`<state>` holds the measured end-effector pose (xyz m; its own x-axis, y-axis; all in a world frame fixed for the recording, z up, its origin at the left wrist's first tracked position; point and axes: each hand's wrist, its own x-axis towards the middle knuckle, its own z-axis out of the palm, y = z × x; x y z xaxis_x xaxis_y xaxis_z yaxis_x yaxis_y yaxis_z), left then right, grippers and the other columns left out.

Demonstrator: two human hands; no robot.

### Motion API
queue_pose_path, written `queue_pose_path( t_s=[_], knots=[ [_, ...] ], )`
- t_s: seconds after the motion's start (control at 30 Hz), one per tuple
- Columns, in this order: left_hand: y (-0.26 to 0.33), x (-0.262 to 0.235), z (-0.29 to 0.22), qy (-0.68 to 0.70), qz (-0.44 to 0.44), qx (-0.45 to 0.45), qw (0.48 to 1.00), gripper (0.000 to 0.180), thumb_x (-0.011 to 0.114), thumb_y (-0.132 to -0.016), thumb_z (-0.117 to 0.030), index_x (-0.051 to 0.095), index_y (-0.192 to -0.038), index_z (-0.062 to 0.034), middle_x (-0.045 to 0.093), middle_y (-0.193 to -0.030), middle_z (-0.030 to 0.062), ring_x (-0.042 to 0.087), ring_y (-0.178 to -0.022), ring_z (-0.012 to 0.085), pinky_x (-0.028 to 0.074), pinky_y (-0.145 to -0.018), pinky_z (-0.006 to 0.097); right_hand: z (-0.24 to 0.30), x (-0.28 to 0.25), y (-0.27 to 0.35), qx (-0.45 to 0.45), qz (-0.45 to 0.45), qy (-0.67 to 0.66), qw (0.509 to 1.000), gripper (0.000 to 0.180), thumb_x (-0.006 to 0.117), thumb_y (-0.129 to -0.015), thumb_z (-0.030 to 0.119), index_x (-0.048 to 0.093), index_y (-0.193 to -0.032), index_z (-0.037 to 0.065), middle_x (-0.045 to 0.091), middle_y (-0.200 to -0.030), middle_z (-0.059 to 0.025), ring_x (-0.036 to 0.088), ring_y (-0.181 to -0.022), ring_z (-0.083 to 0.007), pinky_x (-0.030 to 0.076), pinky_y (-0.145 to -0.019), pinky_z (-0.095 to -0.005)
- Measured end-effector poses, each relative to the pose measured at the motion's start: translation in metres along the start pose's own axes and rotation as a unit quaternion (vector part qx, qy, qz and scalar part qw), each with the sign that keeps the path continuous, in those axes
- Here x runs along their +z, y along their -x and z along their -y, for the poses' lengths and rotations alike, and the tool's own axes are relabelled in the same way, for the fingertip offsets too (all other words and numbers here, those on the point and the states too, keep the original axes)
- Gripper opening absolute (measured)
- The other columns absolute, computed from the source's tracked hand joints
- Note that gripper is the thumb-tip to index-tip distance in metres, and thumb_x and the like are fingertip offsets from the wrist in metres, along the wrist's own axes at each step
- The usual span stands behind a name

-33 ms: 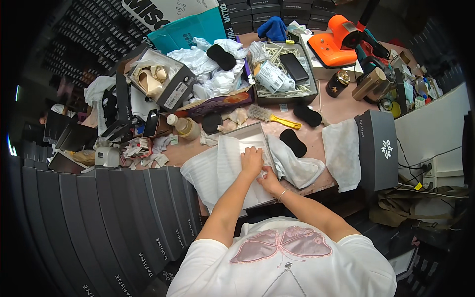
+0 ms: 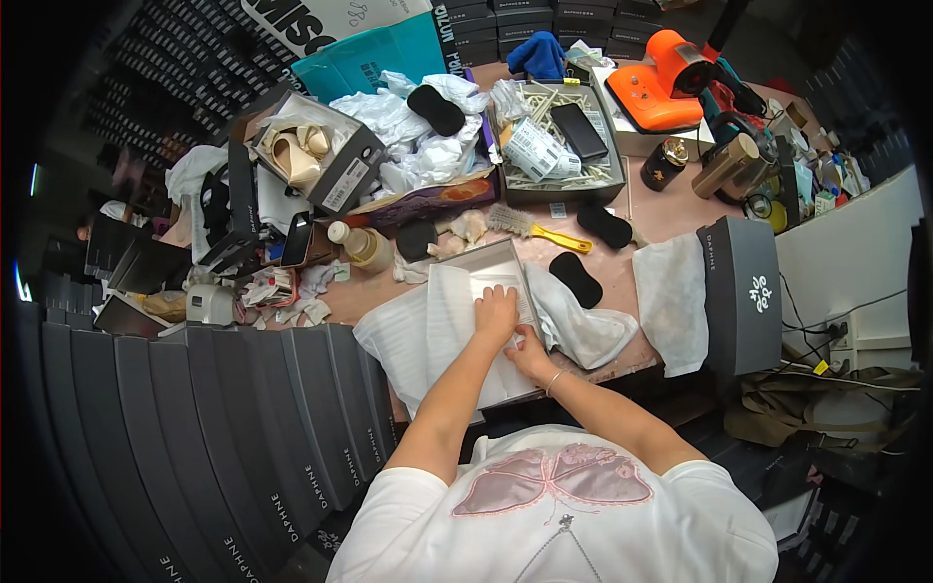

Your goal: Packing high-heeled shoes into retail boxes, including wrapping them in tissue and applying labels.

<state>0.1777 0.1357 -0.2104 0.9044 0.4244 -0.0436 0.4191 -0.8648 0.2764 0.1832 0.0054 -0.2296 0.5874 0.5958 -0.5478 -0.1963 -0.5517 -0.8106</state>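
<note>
Straight ahead of me on the table lies an open grey shoebox lined with white tissue paper. My left hand rests on the paper inside the box, its fingers slightly apart and pointing down. Close by on its right, my right hand pinches the paper near the box's right wall, thumb and fingers drawn together. Whatever lies under the paper is hidden. A thin white packing sheet spreads over the left side of the box. White cloth is bunched beside its right wall.
Beyond the box are a yellow-handled brush, black oval pads and a cream bottle. A carton of crumpled paper and a box of white sticks stand behind. Grey shoeboxes line the left; another stands right.
</note>
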Motion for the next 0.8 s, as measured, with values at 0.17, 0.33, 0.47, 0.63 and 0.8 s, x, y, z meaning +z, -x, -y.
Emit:
queue_pose_path(
  t_s=[0.17,0.33,0.47,0.63,0.8],
  knots=[
    [-0.015,-0.021,0.009,0.050,-0.026,0.011,0.998,0.020,0.063,-0.074,-0.008,0.063,-0.093,-0.0032,0.059,-0.090,0.0124,0.059,-0.087,0.0312,0.051,-0.072,0.040,0.001,0.003,-0.003,0.067,0.003,-0.053,0.996,0.055,0.068,-0.080,0.007,0.041,-0.128,0.003,0.052,-0.094,-0.0085,0.052,-0.081,-0.0161,0.046,-0.070,-0.0286],
    [0.014,-0.132,0.015,0.332,-0.303,-0.021,0.893,0.019,0.066,-0.080,-0.002,0.063,-0.098,0.0009,0.064,-0.086,0.0092,0.062,-0.078,0.0204,0.050,-0.071,0.030,0.016,0.000,0.000,-0.001,0.046,-0.181,0.982,0.041,0.064,-0.080,0.007,0.049,-0.118,0.000,0.054,-0.088,-0.0064,0.054,-0.079,-0.0139,0.045,-0.071,-0.0259],
    [0.072,-0.147,0.012,0.614,-0.251,-0.192,0.723,0.012,0.063,-0.087,-0.005,0.064,-0.098,0.0013,0.063,-0.087,0.0034,0.060,-0.077,0.0100,0.048,-0.070,0.023,0.060,-0.046,0.034,-0.171,-0.028,-0.094,0.980,0.028,0.060,-0.081,0.004,0.052,-0.108,0.000,0.054,-0.085,-0.0037,0.051,-0.076,-0.0100,0.044,-0.068,-0.0237],
    [0.092,-0.081,0.016,0.613,-0.154,-0.273,0.725,0.012,0.064,-0.088,-0.007,0.064,-0.097,0.0015,0.062,-0.088,0.0011,0.058,-0.077,0.0075,0.048,-0.070,0.021,0.102,-0.132,0.065,-0.236,-0.130,-0.109,0.957,0.017,0.057,-0.084,0.000,0.053,-0.100,0.001,0.052,-0.086,-0.0007,0.048,-0.079,-0.0073,0.041,-0.069,-0.0205],
    [0.051,-0.021,0.000,0.276,-0.088,-0.170,0.942,0.025,0.066,-0.079,-0.009,0.062,-0.102,0.0001,0.061,-0.098,0.0177,0.061,-0.089,0.0338,0.050,-0.079,0.041,0.107,-0.182,0.077,-0.198,-0.102,-0.125,0.967,0.013,0.057,-0.087,-0.001,0.054,-0.099,0.002,0.052,-0.087,0.0011,0.048,-0.079,-0.0057,0.040,-0.068,-0.0183]
  ],
)
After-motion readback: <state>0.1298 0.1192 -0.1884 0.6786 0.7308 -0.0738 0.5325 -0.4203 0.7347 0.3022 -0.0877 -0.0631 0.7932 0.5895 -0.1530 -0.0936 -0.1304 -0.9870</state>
